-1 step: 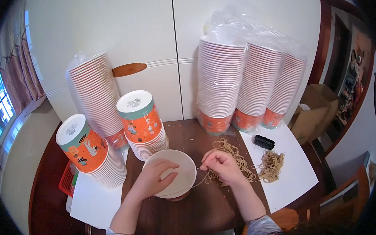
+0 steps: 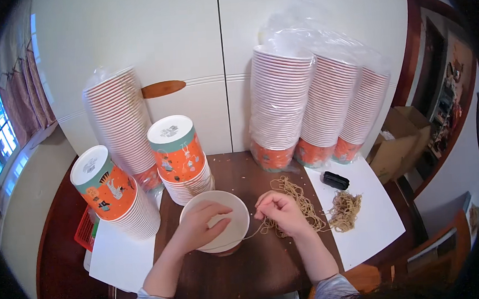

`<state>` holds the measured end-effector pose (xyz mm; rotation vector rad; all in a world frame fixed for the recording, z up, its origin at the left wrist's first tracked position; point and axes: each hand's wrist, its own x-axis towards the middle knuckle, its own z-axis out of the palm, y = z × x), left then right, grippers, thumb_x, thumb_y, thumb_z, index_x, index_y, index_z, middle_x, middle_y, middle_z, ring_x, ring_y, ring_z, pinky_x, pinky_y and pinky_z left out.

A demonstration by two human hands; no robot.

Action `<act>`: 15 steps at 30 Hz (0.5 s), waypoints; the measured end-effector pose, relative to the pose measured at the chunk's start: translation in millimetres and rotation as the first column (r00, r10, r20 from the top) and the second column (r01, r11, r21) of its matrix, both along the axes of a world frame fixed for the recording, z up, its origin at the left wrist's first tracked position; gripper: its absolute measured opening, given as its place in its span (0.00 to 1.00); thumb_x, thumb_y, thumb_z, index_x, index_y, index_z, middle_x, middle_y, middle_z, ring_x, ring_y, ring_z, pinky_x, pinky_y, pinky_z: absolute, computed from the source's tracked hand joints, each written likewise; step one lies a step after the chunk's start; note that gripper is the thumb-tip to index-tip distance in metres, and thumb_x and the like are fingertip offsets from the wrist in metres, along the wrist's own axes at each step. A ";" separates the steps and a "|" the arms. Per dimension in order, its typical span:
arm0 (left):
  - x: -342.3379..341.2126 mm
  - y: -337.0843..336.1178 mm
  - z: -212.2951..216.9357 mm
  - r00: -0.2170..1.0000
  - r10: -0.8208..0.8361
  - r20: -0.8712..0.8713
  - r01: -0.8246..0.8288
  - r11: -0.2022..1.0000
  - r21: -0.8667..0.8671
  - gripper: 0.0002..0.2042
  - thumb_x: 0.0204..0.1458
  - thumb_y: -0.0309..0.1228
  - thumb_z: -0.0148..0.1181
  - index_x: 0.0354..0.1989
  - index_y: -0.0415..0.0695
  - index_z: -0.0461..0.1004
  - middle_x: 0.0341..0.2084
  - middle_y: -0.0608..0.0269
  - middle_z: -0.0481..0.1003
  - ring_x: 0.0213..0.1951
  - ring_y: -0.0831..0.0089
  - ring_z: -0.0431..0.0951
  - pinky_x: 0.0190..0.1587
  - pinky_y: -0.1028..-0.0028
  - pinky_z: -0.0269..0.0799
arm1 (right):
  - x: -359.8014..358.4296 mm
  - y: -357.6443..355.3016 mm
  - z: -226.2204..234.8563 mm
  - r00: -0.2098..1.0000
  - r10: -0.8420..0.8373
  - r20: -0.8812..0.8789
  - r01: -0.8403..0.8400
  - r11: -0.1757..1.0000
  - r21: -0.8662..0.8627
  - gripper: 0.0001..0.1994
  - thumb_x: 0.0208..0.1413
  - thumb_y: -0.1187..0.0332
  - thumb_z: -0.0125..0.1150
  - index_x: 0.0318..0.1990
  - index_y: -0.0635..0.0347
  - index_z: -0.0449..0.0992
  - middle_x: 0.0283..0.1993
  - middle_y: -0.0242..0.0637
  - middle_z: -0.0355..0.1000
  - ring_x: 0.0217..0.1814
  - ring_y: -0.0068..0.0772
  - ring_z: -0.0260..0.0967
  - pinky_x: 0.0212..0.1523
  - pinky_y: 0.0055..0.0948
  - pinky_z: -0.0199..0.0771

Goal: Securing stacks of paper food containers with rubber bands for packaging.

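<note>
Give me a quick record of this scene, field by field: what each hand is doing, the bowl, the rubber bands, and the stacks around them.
Left hand: fingers inside the white paper bowl, resting on its rim
Right hand: pinching a tan rubber band stretched toward the bowl
Loose bands: tangled pile beside the right hand; a second pile on the white sheet
Bowl stacks: two upside-down stacks left of the bowl; bagged stacks behind
Small black object: on the white sheet
Surface: dark wooden table
</note>
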<state>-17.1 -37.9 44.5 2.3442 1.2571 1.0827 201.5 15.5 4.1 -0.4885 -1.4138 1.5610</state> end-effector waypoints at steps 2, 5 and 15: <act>18.9 1.0 6.2 0.996 0.001 0.086 0.001 1.000 -0.030 0.09 0.42 0.29 0.58 0.33 0.42 0.73 0.27 0.60 0.73 0.31 0.65 0.72 0.33 0.70 0.67 | -2.8 -0.9 1.5 0.997 -0.056 0.050 0.056 0.998 0.010 0.01 0.48 0.76 0.54 0.29 0.63 0.70 0.30 0.28 0.67 0.27 0.13 0.64 0.28 0.14 0.63; 27.6 9.0 1.6 0.985 0.011 0.170 0.000 0.998 -0.067 0.08 0.43 0.29 0.58 0.32 0.42 0.74 0.25 0.59 0.73 0.30 0.65 0.73 0.30 0.71 0.68 | -1.3 2.0 0.2 0.908 -0.277 0.313 0.181 0.936 0.302 0.02 0.48 0.75 0.54 0.27 0.61 0.69 0.22 0.20 0.60 0.22 0.09 0.52 0.21 0.12 0.52; 18.9 15.1 -25.6 0.982 0.178 -0.060 -0.163 0.967 0.193 0.06 0.43 0.30 0.56 0.28 0.42 0.73 0.24 0.58 0.73 0.28 0.62 0.72 0.30 0.68 0.67 | 2.5 23.4 -17.9 0.748 -0.365 0.555 0.164 0.911 0.378 0.06 0.45 0.69 0.57 0.30 0.61 0.74 0.17 0.33 0.66 0.17 0.21 0.62 0.22 0.21 0.63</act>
